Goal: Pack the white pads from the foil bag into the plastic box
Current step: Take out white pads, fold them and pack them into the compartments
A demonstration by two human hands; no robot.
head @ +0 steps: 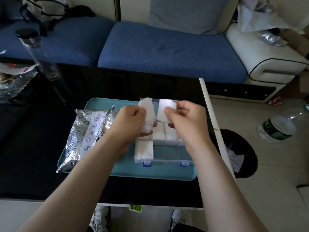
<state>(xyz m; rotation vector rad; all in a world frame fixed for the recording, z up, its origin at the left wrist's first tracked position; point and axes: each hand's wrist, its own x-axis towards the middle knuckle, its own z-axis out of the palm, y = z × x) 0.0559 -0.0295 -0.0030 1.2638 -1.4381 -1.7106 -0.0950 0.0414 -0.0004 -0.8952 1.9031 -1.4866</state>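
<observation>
A clear plastic box (167,160) with blue latches lies open on a teal tray (150,173). White pads (145,149) fill its near-left compartment, and more pads (164,132) sit in the middle row. My left hand (129,121) grips a small stack of white pads (148,114) above the box. My right hand (185,119) pinches a single white pad (166,111) beside that stack. The crinkled foil bag (87,138) lies on the tray's left side, apart from both hands.
The tray sits on a black table (41,156) with a white right edge. A clear tube with a black cap (36,52) stands at the back left. A bin (240,153) and a water bottle (279,124) are on the floor to the right. A blue sofa (167,52) is behind.
</observation>
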